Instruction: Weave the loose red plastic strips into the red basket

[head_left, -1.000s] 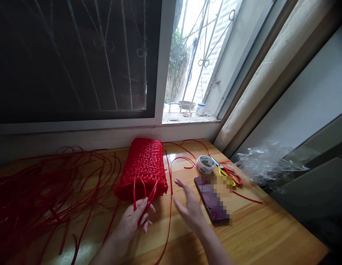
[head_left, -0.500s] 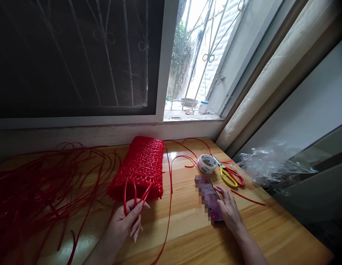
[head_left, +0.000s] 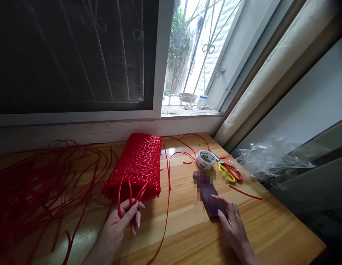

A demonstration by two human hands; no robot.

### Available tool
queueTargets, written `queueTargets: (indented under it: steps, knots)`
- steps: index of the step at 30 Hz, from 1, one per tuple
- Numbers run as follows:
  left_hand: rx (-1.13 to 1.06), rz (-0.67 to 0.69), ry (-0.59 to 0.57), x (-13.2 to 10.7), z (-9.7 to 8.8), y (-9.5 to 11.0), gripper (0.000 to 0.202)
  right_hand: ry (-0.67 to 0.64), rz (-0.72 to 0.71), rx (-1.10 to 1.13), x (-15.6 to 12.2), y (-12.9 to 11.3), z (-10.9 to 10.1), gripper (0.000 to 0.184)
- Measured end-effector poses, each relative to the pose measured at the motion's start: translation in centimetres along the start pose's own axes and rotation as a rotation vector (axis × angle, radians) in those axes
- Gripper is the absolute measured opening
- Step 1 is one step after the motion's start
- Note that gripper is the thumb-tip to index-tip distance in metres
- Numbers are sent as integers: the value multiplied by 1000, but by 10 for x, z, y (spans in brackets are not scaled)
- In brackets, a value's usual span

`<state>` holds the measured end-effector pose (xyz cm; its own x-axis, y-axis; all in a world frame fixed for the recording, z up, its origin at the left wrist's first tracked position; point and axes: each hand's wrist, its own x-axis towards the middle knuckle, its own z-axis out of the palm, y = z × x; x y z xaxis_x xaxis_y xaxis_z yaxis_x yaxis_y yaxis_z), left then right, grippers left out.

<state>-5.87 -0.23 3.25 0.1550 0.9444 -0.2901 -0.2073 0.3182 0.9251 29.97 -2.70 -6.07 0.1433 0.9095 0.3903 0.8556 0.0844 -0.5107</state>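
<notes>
A red woven basket lies on its side on the wooden table. Loose red plastic strands loop out of its near end, and my left hand pinches these loops between thumb and fingers. My right hand rests with its fingers stretched flat on the near end of a dark phone lying to the right of the basket.
A big tangle of red strands covers the table's left half. One long strand runs toward me between my hands. A tape roll and red-and-yellow scissors lie beyond the phone. Crumpled clear plastic sits off the right edge.
My right hand has swung from beside the basket over to the phone and now rests on its near end. My left hand keeps its pinch on the red loops.
</notes>
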Motion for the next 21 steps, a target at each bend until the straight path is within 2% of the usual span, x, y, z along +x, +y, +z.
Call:
queueTargets:
  steps: [6, 17, 21]
  knots:
    - [-20, -11, 25, -1, -2, -6, 38, -87, -108, -73, 8, -3, 7, 36]
    - [-34, -40, 67, -3, -1, 0, 38, 34, 7, -102, 6, 10, 5, 35]
    - [-57, -37, 61, -2, -4, -3, 38, 38, 32, -114, 5, 12, 5, 34]
